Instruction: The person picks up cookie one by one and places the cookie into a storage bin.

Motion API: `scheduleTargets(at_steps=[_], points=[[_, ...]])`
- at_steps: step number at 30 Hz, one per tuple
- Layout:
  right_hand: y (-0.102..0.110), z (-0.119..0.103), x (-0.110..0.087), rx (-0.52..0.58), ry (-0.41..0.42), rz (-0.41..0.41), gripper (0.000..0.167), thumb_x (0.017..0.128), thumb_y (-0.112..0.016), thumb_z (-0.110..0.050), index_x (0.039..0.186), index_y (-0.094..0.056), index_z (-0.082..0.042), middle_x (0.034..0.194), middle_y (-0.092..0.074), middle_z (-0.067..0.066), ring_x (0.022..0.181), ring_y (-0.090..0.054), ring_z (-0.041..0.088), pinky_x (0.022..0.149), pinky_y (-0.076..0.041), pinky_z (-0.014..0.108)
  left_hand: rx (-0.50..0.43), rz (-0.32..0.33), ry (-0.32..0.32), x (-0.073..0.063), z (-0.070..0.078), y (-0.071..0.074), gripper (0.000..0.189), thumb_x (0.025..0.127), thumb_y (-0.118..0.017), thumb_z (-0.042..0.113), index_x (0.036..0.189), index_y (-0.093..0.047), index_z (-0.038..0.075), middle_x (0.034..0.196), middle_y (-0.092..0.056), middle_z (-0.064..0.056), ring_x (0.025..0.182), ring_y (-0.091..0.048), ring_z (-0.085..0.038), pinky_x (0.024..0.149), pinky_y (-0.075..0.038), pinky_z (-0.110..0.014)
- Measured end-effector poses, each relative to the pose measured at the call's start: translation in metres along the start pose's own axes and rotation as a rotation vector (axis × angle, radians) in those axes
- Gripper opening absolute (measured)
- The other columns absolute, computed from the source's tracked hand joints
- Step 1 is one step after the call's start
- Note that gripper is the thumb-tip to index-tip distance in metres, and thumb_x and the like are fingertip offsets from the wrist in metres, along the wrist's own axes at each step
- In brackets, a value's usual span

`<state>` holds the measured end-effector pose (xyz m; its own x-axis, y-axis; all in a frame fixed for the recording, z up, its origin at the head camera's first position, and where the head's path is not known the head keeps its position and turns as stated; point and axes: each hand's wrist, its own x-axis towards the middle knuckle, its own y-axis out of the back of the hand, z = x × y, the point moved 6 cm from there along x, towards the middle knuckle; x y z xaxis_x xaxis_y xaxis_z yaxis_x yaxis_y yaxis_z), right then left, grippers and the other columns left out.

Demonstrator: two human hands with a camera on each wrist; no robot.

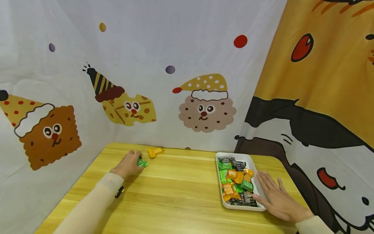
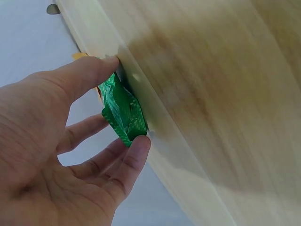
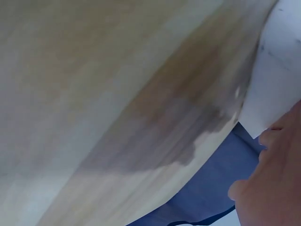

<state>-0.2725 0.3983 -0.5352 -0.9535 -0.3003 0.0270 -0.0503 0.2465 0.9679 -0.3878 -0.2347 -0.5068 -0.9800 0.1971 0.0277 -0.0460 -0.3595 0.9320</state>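
Note:
In the head view my left hand [image 1: 128, 165] is over the left side of the table, at a green-wrapped candy [image 1: 142, 162]. The left wrist view shows this candy [image 2: 123, 108] between the thumb and the fingertips, low over the wood. Just beyond lies an orange-wrapped candy [image 1: 155, 152]. At the right, my right hand [image 1: 277, 200] rests along the side of a white tray [image 1: 220, 195], its fingers straight and the thumb at the rim. Green, orange and black wrapped candies [image 1: 233, 177] fill the tray. In the right wrist view part of the right hand [image 3: 273, 179] shows.
A wooden table [image 1: 175, 195] carries everything. Behind it and to the left hangs a white printed cloth [image 1: 146, 39]; an orange, black and white cloth [image 1: 330, 97] hangs at the right. A small black and yellow item [image 1: 119, 192] shows by the left cuff.

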Motion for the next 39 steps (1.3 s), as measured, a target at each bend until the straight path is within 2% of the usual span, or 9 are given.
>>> scheduleTargets(at_steps=[7,12,19,24,29,34,39], points=[[-0.002,0.001,-0.001,-0.014,0.017,0.019,0.094,0.118,-0.057,-0.061,0.185,-0.025,-0.003,0.193,-0.022,0.028,0.181,-0.016,0.054,0.143,0.019,0.075,0.003,-0.003,-0.039,-0.006,0.007,0.001,0.065,0.098,-0.095,0.016,0.150,-0.065,-0.010,0.127,-0.071,-0.031,0.105,-0.074,-0.033,0.096,-0.071,-0.053],[-0.004,0.002,0.001,0.001,0.014,0.012,0.095,0.118,-0.058,-0.062,0.185,-0.025,-0.003,0.193,-0.023,0.028,0.178,-0.020,0.059,0.142,0.017,0.077,0.002,-0.010,-0.028,-0.007,0.004,-0.001,0.068,0.098,-0.096,0.022,0.150,-0.065,-0.009,0.127,-0.070,-0.030,0.102,-0.071,-0.030,0.093,-0.070,-0.051],[-0.003,0.001,0.000,-0.017,0.022,0.033,0.094,0.119,-0.057,-0.062,0.186,-0.023,-0.004,0.194,-0.022,0.025,0.180,-0.019,0.054,0.144,0.018,0.073,0.015,-0.006,-0.018,-0.010,0.004,-0.002,0.067,0.098,-0.096,0.025,0.149,-0.067,-0.009,0.126,-0.071,-0.028,0.101,-0.070,-0.030,0.092,-0.068,-0.051],[-0.003,0.001,-0.001,-0.012,0.019,0.031,0.095,0.118,-0.057,-0.062,0.186,-0.023,-0.004,0.194,-0.022,0.025,0.179,-0.019,0.055,0.143,0.013,0.078,0.003,-0.011,-0.015,-0.012,0.006,-0.003,0.065,0.099,-0.095,0.025,0.147,-0.067,-0.009,0.124,-0.071,-0.027,0.099,-0.068,-0.028,0.090,-0.068,-0.050],[-0.003,0.002,-0.001,-0.007,0.018,0.030,0.095,0.118,-0.058,-0.062,0.186,-0.024,-0.005,0.194,-0.023,0.025,0.178,-0.020,0.056,0.143,0.009,0.081,-0.004,-0.028,-0.008,-0.014,0.006,-0.004,0.069,0.098,-0.097,0.027,0.149,-0.066,-0.008,0.127,-0.070,-0.027,0.101,-0.069,-0.028,0.094,-0.068,-0.052],[-0.003,0.002,-0.001,-0.010,0.020,0.039,0.095,0.118,-0.058,-0.062,0.186,-0.024,-0.005,0.193,-0.024,0.025,0.177,-0.021,0.057,0.143,0.009,0.081,0.011,-0.023,-0.024,-0.013,0.008,-0.004,0.068,0.097,-0.097,0.025,0.149,-0.067,-0.007,0.128,-0.071,-0.026,0.105,-0.070,-0.029,0.098,-0.068,-0.054],[-0.004,0.002,-0.002,-0.012,0.022,0.042,0.095,0.118,-0.058,-0.062,0.186,-0.024,-0.005,0.193,-0.025,0.026,0.177,-0.021,0.058,0.143,0.011,0.079,0.001,-0.014,-0.042,-0.012,0.013,-0.004,0.065,0.097,-0.096,0.023,0.148,-0.068,-0.007,0.125,-0.072,-0.025,0.101,-0.069,-0.028,0.093,-0.067,-0.052]])
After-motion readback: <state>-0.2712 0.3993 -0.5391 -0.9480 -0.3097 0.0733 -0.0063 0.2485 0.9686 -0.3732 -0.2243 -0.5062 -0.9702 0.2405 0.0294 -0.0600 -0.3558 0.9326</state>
